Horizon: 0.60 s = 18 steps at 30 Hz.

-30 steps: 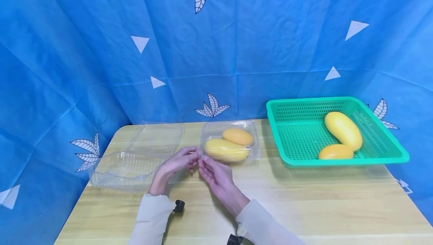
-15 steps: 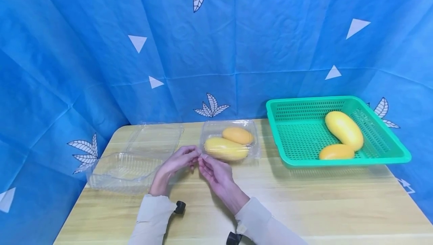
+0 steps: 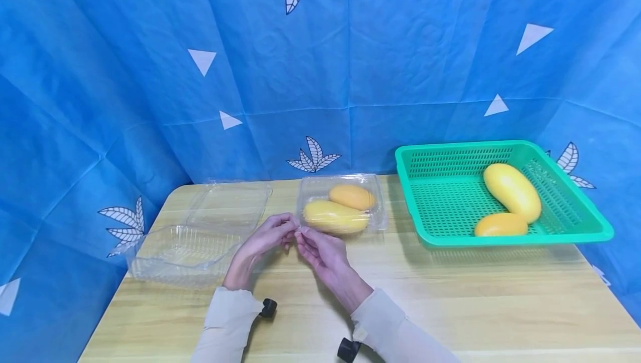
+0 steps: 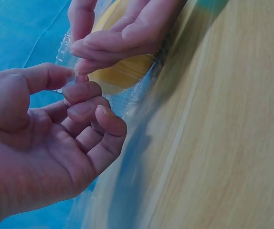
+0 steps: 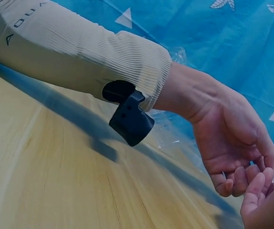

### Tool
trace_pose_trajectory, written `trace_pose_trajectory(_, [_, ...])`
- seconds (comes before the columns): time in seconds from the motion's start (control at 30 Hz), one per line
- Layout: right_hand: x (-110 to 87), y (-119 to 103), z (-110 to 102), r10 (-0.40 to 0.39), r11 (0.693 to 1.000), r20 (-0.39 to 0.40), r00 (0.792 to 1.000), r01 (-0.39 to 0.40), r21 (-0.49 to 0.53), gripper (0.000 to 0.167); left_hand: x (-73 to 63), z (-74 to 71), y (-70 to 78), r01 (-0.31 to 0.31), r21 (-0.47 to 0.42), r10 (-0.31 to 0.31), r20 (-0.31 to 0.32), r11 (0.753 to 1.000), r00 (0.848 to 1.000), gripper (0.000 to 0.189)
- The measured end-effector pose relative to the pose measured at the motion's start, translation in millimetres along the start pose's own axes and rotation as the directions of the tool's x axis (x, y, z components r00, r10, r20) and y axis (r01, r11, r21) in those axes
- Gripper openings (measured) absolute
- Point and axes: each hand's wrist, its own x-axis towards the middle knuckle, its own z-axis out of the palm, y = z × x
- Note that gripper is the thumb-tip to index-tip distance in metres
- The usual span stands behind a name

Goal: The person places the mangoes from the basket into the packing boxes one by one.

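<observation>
A clear plastic clamshell box (image 3: 376, 212), closed over a long yellow fruit (image 3: 328, 216) and a smaller orange, mango-like fruit (image 3: 352, 196), lies in the middle of the head view. At its front left corner my left hand (image 3: 267, 236) pinches the clear plastic edge between thumb and forefinger. My right hand (image 3: 326, 254) meets it there, fingertips also pinching that corner. The left wrist view has the left hand's palm (image 4: 46, 138) facing up with its other fingers curled, and the right hand (image 4: 132, 33) above. Fingers largely hide the pinched edge.
A second clear clamshell box (image 3: 175, 263) stands open at the left, its lid (image 3: 230, 204) folded back. On the right, a green basket (image 3: 415, 207) holds a yellow fruit (image 3: 512, 187) and an orange one (image 3: 501, 225). A blue curtain (image 3: 320, 73) hangs behind the wooden table (image 3: 476, 302).
The fruit box has shifted slightly toward the curtain, with its fruits. Both hands stay at the same corner, the right one edging a little rightward. The head view has also drifted slightly.
</observation>
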Motion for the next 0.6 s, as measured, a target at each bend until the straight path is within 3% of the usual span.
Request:
trace_pose_trajectory(0.3, [1.8, -1.4, 2.1, 0.007, 1.0, 0.008, 1.0, -0.007, -0.012, 0.028, 0.8, -1.6, -1.8, -0.021, -0.014, 0.02, -0.026, 1.0, 0.999, 0.018])
trace_pose_trajectory(0.6, [1.1, -3.5, -4.2, 0.032, 1.0, 0.067, 0.997, -0.032, -0.002, 0.032, -0.2, 0.9, -1.8, -0.014, -0.015, 0.014, -0.034, 1.0, 0.999, 0.019])
